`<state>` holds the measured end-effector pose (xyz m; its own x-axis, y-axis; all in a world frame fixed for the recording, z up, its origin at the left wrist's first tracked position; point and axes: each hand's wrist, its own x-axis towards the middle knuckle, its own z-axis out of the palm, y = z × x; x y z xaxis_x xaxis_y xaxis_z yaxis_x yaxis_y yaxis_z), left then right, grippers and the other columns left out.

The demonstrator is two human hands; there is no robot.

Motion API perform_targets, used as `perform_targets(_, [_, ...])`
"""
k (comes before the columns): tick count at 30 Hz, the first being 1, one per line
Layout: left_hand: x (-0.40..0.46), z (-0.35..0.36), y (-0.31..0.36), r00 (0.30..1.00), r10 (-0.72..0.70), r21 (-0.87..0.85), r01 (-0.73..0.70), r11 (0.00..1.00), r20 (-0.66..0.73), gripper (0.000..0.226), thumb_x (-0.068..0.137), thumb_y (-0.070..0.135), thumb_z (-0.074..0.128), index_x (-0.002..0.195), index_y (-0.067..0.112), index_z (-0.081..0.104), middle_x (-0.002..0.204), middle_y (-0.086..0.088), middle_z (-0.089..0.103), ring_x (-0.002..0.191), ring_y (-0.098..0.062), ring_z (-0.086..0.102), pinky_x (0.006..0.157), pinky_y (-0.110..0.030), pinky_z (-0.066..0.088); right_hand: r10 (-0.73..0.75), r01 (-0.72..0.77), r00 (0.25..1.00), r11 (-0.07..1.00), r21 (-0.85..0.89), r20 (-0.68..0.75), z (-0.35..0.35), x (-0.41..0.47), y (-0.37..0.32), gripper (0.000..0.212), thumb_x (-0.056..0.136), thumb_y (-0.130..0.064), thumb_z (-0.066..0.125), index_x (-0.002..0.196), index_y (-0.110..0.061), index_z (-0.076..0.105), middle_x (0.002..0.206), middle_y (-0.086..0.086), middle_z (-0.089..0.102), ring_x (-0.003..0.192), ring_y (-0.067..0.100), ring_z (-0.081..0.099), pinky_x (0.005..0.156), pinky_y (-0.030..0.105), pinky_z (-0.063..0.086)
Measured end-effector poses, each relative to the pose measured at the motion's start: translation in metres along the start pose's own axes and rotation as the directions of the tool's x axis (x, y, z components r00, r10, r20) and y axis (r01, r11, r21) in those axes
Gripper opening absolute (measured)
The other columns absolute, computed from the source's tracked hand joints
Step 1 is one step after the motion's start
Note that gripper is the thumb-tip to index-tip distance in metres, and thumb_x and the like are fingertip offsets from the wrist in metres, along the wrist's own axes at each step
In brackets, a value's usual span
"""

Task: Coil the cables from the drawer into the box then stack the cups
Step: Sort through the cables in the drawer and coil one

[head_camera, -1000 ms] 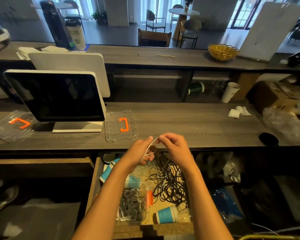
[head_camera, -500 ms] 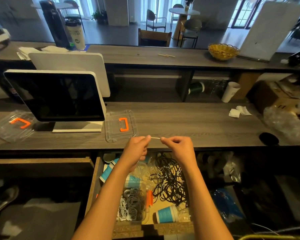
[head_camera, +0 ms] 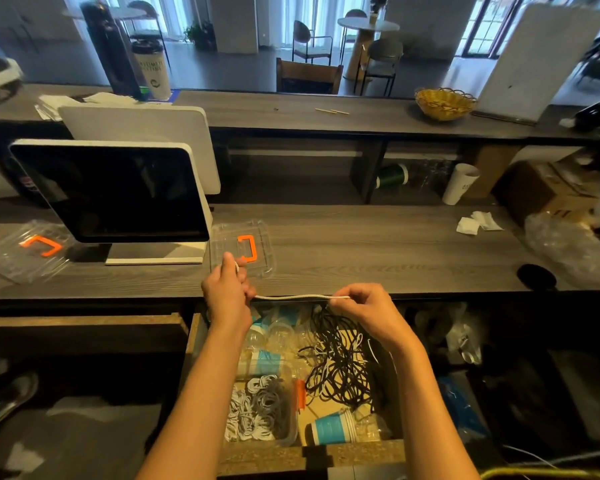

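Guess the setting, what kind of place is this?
Probably a cafe service counter: a point-of-sale screen stands on the counter, paper cups lie in the open drawer, and beyond the counter are a round table and chairs.

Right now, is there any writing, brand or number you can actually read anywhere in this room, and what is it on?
No text here can be read for certain.
White tall cup on the back counter: dark lettering and a round logo, too blurred to read.
White paper cup under the counter: faint grey print, too small to read.
Round sticker left of the monitor: red, white and blue, no letters legible.
Blue cups in the drawer: plain blue band, no writing visible.
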<state>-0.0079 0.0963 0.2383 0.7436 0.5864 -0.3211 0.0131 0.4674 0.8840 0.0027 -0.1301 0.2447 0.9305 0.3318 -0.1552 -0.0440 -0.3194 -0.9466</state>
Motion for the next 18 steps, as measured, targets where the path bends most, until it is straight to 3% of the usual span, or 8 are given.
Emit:
perform_targets(2, [0.001, 0.0, -0.007, 0.977, 0.212, 0.389, -0.208, 0.897, 0.033, 0.038, 0.104, 0.031, 0.045, 0.077, 0.014, 0.064, 0.058, 0.001, 0.044, 0.051, -0.012, 0.039, 0.049, -0.026, 0.032, -0.061, 0.061, 0.996, 0.998, -0.004, 0.06, 0.002, -0.002, -0.005, 0.01, 0.092, -0.015, 0.067, 0.089, -0.013, 0.077, 0.083, 0.007, 0.072, 0.078, 0.014, 0.063, 0.075, 0.028, 0.049])
perform_targets(4, [0.0, 0.001, -0.013, 0.933, 0.328, 0.619, -0.345, 0.705, 0.145, 0.039, 0.104, 0.029, 0.046, 0.074, 0.013, 0.067, 0.061, -0.002, 0.051, 0.054, -0.015, 0.045, 0.053, -0.029, 0.033, -0.11, 0.11, 0.989, 0.994, 0.006, 0.095, 0.005, -0.002, -0.012, 0.012, 0.092, -0.014, 0.066, 0.09, -0.01, 0.076, 0.083, 0.009, 0.07, 0.078, 0.015, 0.061, 0.074, 0.029, 0.049])
perform_targets(6, [-0.002, 0.003, -0.019, 0.91, 0.334, 0.733, -0.4, 0.55, 0.246, 0.039, 0.104, 0.028, 0.045, 0.078, 0.011, 0.069, 0.071, -0.005, 0.061, 0.063, -0.016, 0.053, 0.057, -0.03, 0.035, -0.154, 0.152, 0.98, 0.988, 0.027, 0.125, 0.007, -0.001, -0.017, 0.012, 0.093, -0.012, 0.064, 0.089, -0.009, 0.076, 0.079, 0.0, 0.068, 0.076, 0.011, 0.06, 0.073, 0.027, 0.048])
perform_targets(9, [-0.004, 0.009, -0.021, 0.894, 0.204, 0.823, -0.447, 0.351, 0.398, 0.042, 0.105, 0.031, 0.042, 0.081, 0.01, 0.071, 0.081, -0.008, 0.066, 0.077, -0.024, 0.058, 0.067, -0.032, 0.036, -0.226, 0.217, 0.969, 0.972, 0.091, 0.105, 0.012, 0.0, -0.023, 0.017, 0.094, -0.007, 0.06, 0.086, -0.013, 0.074, 0.075, -0.009, 0.069, 0.074, 0.003, 0.061, 0.071, 0.018, 0.047])
perform_targets(11, [-0.009, 0.014, -0.021, 0.872, 0.047, 0.804, -0.469, 0.367, 0.487, 0.05, 0.106, 0.036, 0.037, 0.08, 0.011, 0.071, 0.077, -0.005, 0.065, 0.075, -0.022, 0.059, 0.07, -0.032, 0.04, -0.253, 0.249, 0.967, 0.961, 0.122, 0.019, 0.015, 0.003, -0.024, 0.017, 0.095, -0.007, 0.06, 0.086, -0.012, 0.074, 0.078, -0.006, 0.071, 0.078, 0.005, 0.064, 0.075, 0.018, 0.049])
perform_targets(14, [-0.023, 0.017, -0.021, 0.815, -0.226, 0.751, -0.334, 0.569, 0.533, 0.068, 0.104, 0.054, 0.024, 0.076, 0.012, 0.068, 0.061, 0.003, 0.058, 0.059, -0.013, 0.054, 0.068, -0.033, 0.046, -0.216, 0.236, 0.967, 0.959, 0.154, -0.137, 0.02, 0.01, -0.021, 0.019, 0.095, -0.009, 0.061, 0.084, -0.014, 0.075, 0.077, -0.004, 0.072, 0.078, 0.006, 0.065, 0.075, 0.018, 0.049])
perform_targets(18, [-0.032, 0.016, -0.016, 0.619, -0.497, 0.747, -0.234, 0.622, 0.608, 0.082, 0.098, 0.068, 0.018, 0.079, 0.009, 0.071, 0.054, 0.003, 0.046, 0.048, -0.007, 0.037, 0.049, -0.024, 0.028, -0.094, 0.138, 0.963, 0.977, 0.163, -0.252, 0.025, 0.018, -0.012, 0.021, 0.095, -0.013, 0.062, 0.077, -0.016, 0.073, 0.063, -0.009, 0.064, 0.061, 0.0, 0.055, 0.063, 0.016, 0.044])
